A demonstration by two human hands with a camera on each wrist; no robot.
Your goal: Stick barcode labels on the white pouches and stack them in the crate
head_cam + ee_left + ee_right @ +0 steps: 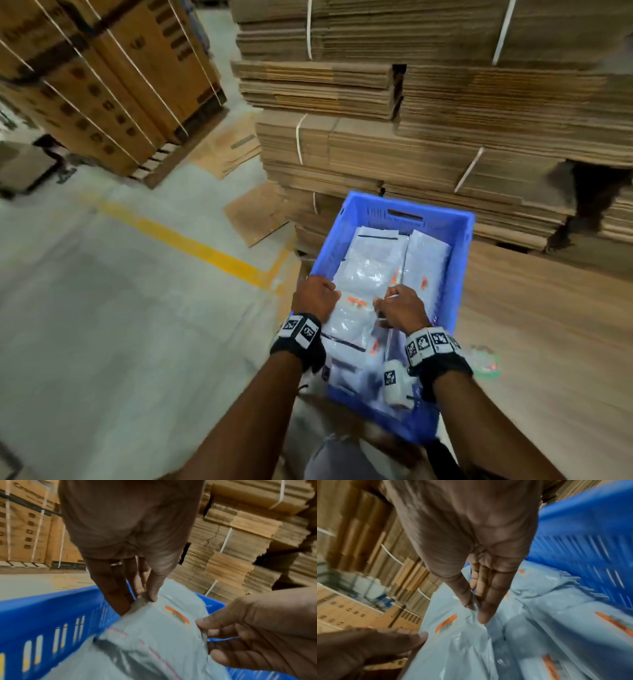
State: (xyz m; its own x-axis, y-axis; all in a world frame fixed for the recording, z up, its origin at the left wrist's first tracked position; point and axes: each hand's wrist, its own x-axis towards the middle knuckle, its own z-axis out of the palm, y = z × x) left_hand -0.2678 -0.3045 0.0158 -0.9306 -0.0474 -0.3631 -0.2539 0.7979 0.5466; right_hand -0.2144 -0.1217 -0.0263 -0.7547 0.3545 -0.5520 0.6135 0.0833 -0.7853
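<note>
Strapped stacks of flattened corrugated cardboard (pixel 445 144) crowd the far side of the slotted blue plastic crate (pixel 404 209); bare concrete floor (pixel 102 308) lies open leftward. Inside, above other pouches, a glossy white pouch (pixel 352 315) with an orange barcode label (pixel 356 301) is pinched by the left hand (pixel 315 294) and right hand (pixel 404 308) at opposite edges.

bare forearms, no sleeves | left wrist band (pixel 298 337): black strap, white blocks with black square-code markers, lower centre of head view | right wrist band (pixel 434 349): same black strap, row of white marker blocks | white camera unit (pixel 395 383) with one marker, inner side of right wrist
</note>
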